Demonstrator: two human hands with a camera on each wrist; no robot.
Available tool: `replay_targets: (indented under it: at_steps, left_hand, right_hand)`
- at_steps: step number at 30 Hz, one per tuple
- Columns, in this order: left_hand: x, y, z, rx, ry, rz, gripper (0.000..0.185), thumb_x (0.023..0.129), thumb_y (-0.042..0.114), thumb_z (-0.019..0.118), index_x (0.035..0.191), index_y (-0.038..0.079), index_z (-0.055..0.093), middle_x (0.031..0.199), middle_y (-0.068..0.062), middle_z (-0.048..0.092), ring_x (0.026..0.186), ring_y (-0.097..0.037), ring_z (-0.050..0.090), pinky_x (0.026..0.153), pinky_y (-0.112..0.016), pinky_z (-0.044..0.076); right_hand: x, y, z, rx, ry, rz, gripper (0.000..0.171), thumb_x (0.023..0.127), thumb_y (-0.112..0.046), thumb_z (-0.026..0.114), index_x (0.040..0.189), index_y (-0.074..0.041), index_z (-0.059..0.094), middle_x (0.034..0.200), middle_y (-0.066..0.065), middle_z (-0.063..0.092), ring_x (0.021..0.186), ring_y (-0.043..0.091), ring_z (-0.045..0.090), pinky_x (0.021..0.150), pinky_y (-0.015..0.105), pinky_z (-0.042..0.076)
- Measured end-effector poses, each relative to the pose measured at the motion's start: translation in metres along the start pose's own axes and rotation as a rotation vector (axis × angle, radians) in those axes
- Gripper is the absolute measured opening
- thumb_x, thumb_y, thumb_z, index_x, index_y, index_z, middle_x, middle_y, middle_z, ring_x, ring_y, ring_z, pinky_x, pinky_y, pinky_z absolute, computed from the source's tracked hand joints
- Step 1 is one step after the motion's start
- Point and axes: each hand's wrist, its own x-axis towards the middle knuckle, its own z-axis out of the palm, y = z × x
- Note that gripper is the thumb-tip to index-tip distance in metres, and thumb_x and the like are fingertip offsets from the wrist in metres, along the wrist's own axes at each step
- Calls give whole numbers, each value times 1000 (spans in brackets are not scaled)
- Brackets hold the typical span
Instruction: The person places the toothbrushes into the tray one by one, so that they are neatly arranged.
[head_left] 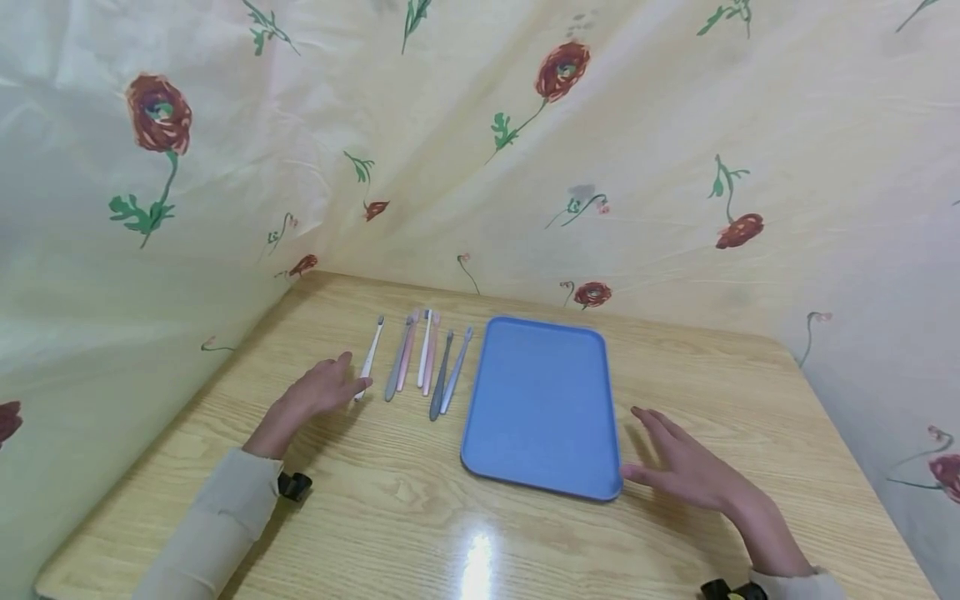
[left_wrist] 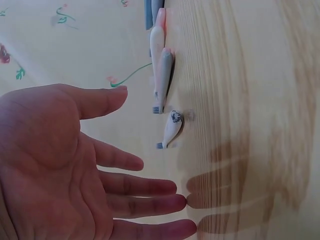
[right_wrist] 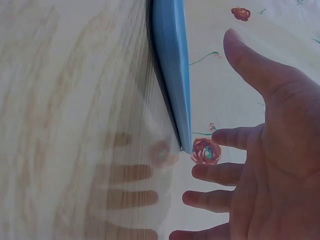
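Note:
My left hand [head_left: 318, 389] hovers at the left of the table, its fingers spread and nothing held. Nearest to it is a white toothbrush [head_left: 371, 354], lying apart from the others; in the left wrist view a gap shows between that brush [left_wrist: 173, 129] and the thumb. Several more toothbrushes lie side by side, heads away from me, among them a dark grey one [head_left: 441, 379], a pink one [head_left: 407, 358] and a pale blue-grey one [head_left: 456, 372]. My right hand [head_left: 686, 467], fingers extended and holding nothing, is beside the right edge of a blue tray [head_left: 543, 408].
The wooden table [head_left: 375, 517] carries the toothbrushes left of the tray. A flower-patterned cloth [head_left: 435, 167] hangs behind the table and along its left side. Bare wood surrounds the tray at the front and right.

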Motion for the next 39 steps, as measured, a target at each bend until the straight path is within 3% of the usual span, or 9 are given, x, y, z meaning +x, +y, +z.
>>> replay_targets:
  at_steps: [10,16,22,33,35,39]
  left_hand:
    - [10,-1,2,42,-28,-30,77,104,38,47,149,-20,23,150,-42,34,138,-54,40,111,-63,41]
    - [14,1,2,68,-22,-39,73,103,36,50,147,-19,29,146,-41,41,130,-52,50,103,-59,49]
    - [16,-2,3,64,-19,-55,77,100,40,55,149,-14,30,147,-42,36,134,-60,38,103,-69,42]
    - [23,-20,7,-168,-43,50,86,100,37,58,155,-11,13,149,-48,21,136,-60,35,110,-71,34]
    - [25,-22,7,-193,-47,57,87,100,35,59,155,-13,12,129,-46,45,116,-55,52,105,-66,42]
    - [28,-23,6,-237,-63,32,89,99,35,61,156,-10,10,132,-43,49,120,-54,53,108,-64,41]
  right_hand:
    - [11,-1,0,10,-52,-7,100,87,-54,70,157,0,24,157,36,27,141,60,29,102,74,37]
    - [16,-1,1,11,-60,-10,104,84,-57,72,156,1,25,157,34,29,141,59,30,103,73,37]
    - [18,-1,2,-6,-63,-10,106,83,-59,72,156,2,25,156,36,31,140,59,33,103,72,39]
    - [23,-2,3,-29,-83,15,110,81,-64,71,157,0,24,155,36,32,140,59,33,101,72,40]
    - [23,-2,3,-27,-86,19,111,80,-64,71,157,-1,24,154,37,33,139,59,34,101,71,40]
    - [24,-2,4,-31,-89,24,111,80,-65,71,157,-1,23,154,37,33,139,59,34,100,71,41]
